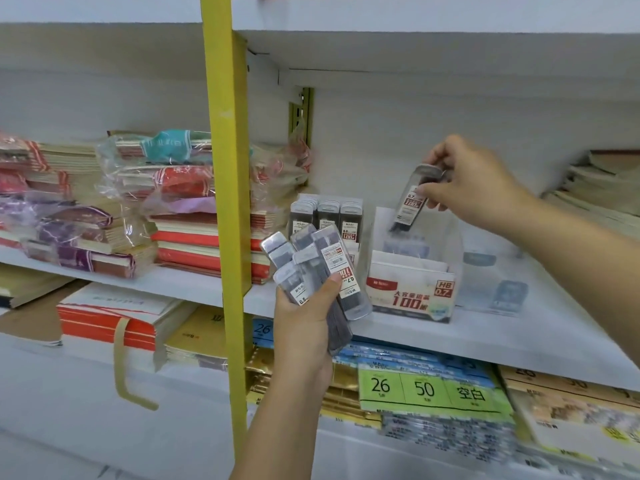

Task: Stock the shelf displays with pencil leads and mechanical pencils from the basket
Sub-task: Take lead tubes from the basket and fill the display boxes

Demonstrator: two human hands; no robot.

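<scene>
the right hand [474,181] pinches one lead case [412,202] by its top, tilted over the 0.7 display box [412,292]; it may catch the rim and land askew. the left hand [304,327] grips a loose fan of cases [311,268], about five, some marked 0.5 and some 0.7, so one could slip or get misfiled.

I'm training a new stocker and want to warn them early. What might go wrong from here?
The left hand grips a loose fan of lead cases; the outermost juts sideways and may slip out.
That fan mixes 0.5 and 0.7 labels, so a 0.5 case could land in the HB 0.7 display box.
The right hand pinches a single case tilted over its opening; it may drop in crooked.
</scene>
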